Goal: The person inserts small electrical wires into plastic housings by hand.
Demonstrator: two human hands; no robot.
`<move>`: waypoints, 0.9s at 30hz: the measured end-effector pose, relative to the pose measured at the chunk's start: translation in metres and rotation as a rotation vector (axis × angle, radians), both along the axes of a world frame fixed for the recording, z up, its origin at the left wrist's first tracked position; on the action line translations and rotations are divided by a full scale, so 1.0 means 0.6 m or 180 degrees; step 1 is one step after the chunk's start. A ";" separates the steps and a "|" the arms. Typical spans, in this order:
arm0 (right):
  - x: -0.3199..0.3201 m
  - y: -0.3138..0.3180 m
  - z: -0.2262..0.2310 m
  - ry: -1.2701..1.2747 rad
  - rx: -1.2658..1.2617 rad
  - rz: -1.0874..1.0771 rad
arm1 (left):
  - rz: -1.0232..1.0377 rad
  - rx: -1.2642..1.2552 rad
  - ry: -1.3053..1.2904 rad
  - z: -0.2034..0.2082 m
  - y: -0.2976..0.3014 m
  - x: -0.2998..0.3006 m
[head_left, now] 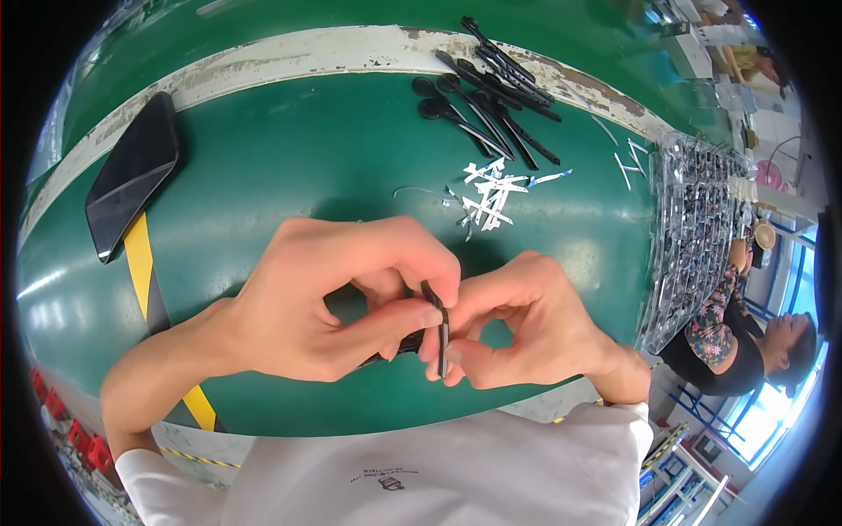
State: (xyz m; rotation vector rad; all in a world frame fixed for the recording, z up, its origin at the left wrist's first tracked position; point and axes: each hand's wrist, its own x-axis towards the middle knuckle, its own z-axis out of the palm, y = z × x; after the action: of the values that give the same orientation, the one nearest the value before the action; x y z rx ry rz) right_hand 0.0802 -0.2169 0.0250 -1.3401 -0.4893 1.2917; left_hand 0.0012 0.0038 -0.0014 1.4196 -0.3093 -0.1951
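Close to the table's near edge, my two hands meet over a slim black plastic strip (444, 340), held upright between them. Thumb and fingers of my left hand (303, 294) pinch its upper end. My right hand (535, 320) grips its lower part between thumb and fingers. Under the left fingers another dark piece (405, 344) partly shows; the hand hides most of it, so I cannot make out its kind. Beyond the hands lies a loose heap of white paper-like slips (493, 197). Several black strips with rounded ends (482, 114) are piled farther back.
A glossy black panel (136, 171) lies at the left, near yellow-and-black tape (140, 267). Stacked clear plastic trays (693, 237) line the right side of the green table (289, 158). A white worn strip (289, 60) crosses the back. Another person (728, 342) is at the far right.
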 end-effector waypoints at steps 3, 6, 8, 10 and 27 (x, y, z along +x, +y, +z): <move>0.000 -0.001 -0.002 0.0015 0.0017 0.0035 | 0.0024 0.0076 -0.0052 0.001 0.003 0.001; 0.001 0.001 0.000 0.0074 0.0028 0.0013 | 0.0052 0.0003 -0.0087 0.000 0.004 0.004; 0.002 0.004 0.003 0.0105 -0.0001 0.0005 | 0.0078 -0.0021 -0.0006 0.004 0.005 0.003; 0.003 0.003 0.004 0.0124 -0.0022 -0.0004 | 0.0108 -0.0052 0.0050 0.005 0.006 0.003; 0.011 0.000 0.015 0.0384 -0.0189 -0.0134 | 0.0409 0.0129 0.0112 0.006 0.004 -0.003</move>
State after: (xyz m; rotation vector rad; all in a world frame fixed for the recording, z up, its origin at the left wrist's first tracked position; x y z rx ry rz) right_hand 0.0866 -0.2171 0.0341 -1.3060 -0.3400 1.3522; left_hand -0.0005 0.0061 0.0020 1.4693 -0.1854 -0.1217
